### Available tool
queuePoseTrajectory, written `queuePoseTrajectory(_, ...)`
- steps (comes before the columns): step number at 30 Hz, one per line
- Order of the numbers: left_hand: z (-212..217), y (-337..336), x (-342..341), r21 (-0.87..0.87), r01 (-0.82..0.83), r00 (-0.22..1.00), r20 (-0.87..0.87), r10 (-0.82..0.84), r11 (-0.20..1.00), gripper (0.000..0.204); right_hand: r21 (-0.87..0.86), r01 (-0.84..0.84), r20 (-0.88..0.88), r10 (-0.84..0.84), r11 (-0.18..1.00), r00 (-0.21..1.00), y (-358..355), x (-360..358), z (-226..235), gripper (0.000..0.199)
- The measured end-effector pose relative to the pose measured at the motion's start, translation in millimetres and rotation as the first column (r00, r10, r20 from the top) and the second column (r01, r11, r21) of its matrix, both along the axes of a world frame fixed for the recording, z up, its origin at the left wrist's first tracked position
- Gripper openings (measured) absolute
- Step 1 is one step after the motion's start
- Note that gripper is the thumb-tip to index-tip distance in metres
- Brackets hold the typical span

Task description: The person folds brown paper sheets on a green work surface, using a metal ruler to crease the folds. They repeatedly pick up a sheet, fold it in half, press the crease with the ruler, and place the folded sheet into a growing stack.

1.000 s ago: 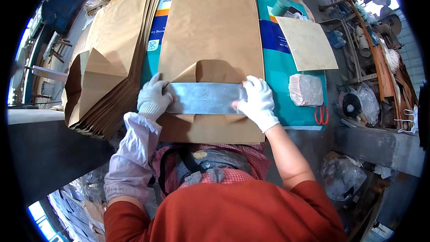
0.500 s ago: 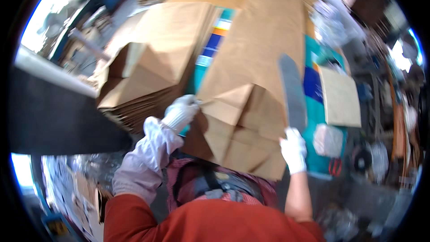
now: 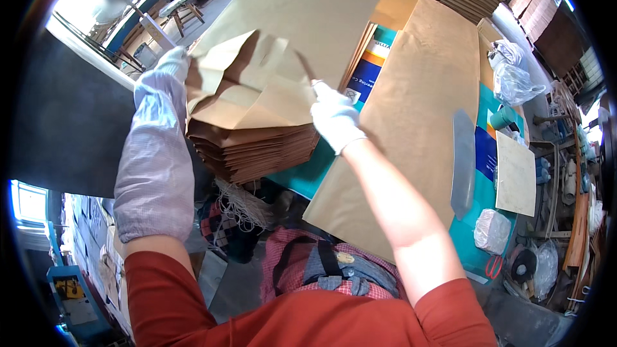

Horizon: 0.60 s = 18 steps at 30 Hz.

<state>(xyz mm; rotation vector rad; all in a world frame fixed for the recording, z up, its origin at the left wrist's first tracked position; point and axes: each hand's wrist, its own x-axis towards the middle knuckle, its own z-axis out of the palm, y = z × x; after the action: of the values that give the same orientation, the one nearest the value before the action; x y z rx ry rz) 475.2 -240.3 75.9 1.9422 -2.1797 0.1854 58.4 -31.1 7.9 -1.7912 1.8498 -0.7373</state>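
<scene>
— Where are you looking from?

— From your own head, through one wide fisheye lens aimed steeply down past your chest. Your forearms enter from the lower edge, and your left hand (image 3: 168, 67) and right hand (image 3: 334, 117) sit close, above centre.

— And further out?

— The worktable (image 3: 302, 177) stretches away toward the top right; its straight edges bow near the dark round rim.

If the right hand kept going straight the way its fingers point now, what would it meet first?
The right hand points up-left into the folded brown paper bag it already touches; beyond lies the stack of bags. Depth is uncertain.
</scene>
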Motion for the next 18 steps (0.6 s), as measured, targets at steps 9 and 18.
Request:
queuePoseTrajectory(9, -73, 84, -53, 0.434, -0.380, 0.925, 0.169, 0.341, 0.817, 0.050, -0.159, -0.291, -0.225, 0.253, 0.943, 0.941, 66, -19, -59, 0.048)
queuePoseTrajectory(18, 7, 182, -139, -0.493, 0.413, 0.640, -0.442, -0.629, 0.766, 0.050, -0.020, 0.229, -0.554, -0.202, 0.973, 0.808, 279, -200, -88, 0.058)
